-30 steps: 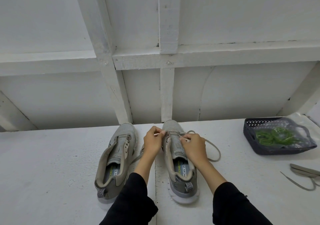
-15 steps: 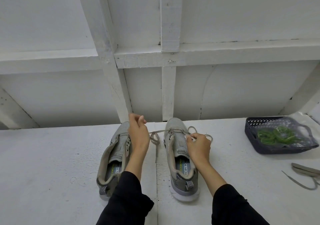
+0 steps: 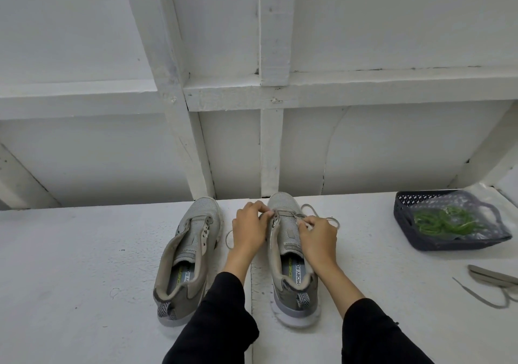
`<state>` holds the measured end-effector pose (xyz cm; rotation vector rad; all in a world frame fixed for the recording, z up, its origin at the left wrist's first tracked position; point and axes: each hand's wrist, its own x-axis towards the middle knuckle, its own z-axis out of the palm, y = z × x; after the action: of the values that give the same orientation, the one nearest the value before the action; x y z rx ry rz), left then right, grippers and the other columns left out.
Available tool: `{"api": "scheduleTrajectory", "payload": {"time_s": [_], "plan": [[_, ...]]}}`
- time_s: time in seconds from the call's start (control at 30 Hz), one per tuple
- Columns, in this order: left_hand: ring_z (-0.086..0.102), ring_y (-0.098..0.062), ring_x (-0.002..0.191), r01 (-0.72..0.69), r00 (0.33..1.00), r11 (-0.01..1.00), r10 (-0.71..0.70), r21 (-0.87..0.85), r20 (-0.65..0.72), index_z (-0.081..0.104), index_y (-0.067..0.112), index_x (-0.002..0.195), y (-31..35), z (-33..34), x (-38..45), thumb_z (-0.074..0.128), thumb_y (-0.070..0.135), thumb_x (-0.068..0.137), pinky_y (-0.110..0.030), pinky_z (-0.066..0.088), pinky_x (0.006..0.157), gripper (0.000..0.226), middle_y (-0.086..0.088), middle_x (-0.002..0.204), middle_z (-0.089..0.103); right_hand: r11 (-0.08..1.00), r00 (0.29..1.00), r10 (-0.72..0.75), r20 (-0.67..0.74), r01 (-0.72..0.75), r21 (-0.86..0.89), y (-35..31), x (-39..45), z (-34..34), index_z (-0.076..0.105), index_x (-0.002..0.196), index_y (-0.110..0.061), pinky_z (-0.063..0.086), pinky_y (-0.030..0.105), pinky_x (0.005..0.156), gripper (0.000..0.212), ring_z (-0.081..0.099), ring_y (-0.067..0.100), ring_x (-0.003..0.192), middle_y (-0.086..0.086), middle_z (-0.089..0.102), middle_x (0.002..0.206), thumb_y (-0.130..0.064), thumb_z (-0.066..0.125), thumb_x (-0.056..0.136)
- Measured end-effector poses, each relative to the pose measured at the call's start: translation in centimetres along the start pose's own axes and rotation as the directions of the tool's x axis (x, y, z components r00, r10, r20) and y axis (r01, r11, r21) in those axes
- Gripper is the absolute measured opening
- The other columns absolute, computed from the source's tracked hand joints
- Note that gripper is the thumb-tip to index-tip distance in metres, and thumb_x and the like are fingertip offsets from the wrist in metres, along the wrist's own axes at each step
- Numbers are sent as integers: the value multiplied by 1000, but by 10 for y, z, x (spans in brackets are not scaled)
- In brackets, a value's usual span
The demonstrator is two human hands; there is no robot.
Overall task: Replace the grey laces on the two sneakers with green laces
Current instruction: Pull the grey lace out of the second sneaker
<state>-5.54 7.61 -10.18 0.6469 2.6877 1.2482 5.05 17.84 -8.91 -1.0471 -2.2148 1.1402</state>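
Two grey sneakers stand side by side on the white surface, toes pointing away from me. The left sneaker has empty eyelets. On the right sneaker a grey lace still runs through the eyelets nearest the toe, with loose loops lying on both sides. My left hand pinches the lace at the shoe's left eyelet row. At the right eyelet row my right hand pinches the same lace. Green laces lie in a clear bag inside a dark basket at the right.
A loose grey lace lies on the surface at the right edge, in front of the basket. A white wall with wooden beams rises just behind the sneakers' toes.
My left hand, which had pulled a lace end out to the left over the other sneaker, has come back to the right sneaker's eyelets. The right hand has stayed at that shoe.
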Motion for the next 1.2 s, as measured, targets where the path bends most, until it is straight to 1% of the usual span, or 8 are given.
{"api": "scheduleTrajectory", "payload": {"time_s": [0.17,0.3,0.47,0.63,0.77,0.9,1.07,1.2], "plan": [[66,-12,83,101,978,764,-195,-637,-80,51,11,85,8,-6,-9,46,11,100,-22,48,73,16,-2,83,72,1000,1000,-11,-29,11,-1,1,-2,-1,72,87,-7,36,20,59,17,58,18,74,7,66,79,-16,59,93],[50,-10,42,96,932,527,-346,-844,-111,42,10,85,9,-21,-7,35,14,105,-23,41,41,21,-6,61,51,1000,999,7,-36,-7,9,1,-2,0,73,92,-5,39,19,65,16,59,18,75,9,70,87,-14,60,93],[35,-13,55,89,939,835,-253,-544,-234,48,15,84,-8,-33,-4,35,25,104,-28,30,52,26,0,65,41,1000,999,4,-35,-4,10,1,-2,2,73,92,-5,37,18,55,16,58,17,70,10,69,83,-15,60,93],[47,-12,53,89,995,943,-69,-322,73,68,20,84,-6,-30,1,60,40,91,-27,39,59,23,6,59,56,1000,999,11,-34,-11,8,2,-1,2,73,90,-5,39,22,61,17,57,19,70,11,69,81,-15,60,93],[45,-14,55,14,995,999,-11,-37,98,73,20,80,-3,-22,3,63,39,90,-28,35,57,24,5,55,51,1000,999,18,-36,-17,13,2,-1,2,73,89,-6,38,22,62,16,58,20,71,10,69,81,-15,60,92],[42,-15,58,99,995,886,-80,-453,60,59,28,74,0,-20,0,50,43,93,-32,35,56,26,2,65,54,999,999,21,-30,-20,28,2,-2,2,72,86,-5,40,23,63,17,59,19,70,8,67,77,-15,60,93],[43,-8,52,126,950,439,-312,-890,-20,43,15,79,14,-44,-1,30,24,106,-22,48,53,32,4,61,45,999,999,18,-32,-17,34,3,-1,3,72,87,-6,42,24,62,16,60,19,70,9,68,77,-15,60,92],[39,-10,61,74,982,853,-152,-517,-111,55,16,83,5,-51,4,42,34,102,-24,33,55,29,5,69,46,1000,999,11,-34,-10,25,2,-2,2,73,87,-6,40,22,61,17,59,17,69,6,67,76,-14,60,92]]}}
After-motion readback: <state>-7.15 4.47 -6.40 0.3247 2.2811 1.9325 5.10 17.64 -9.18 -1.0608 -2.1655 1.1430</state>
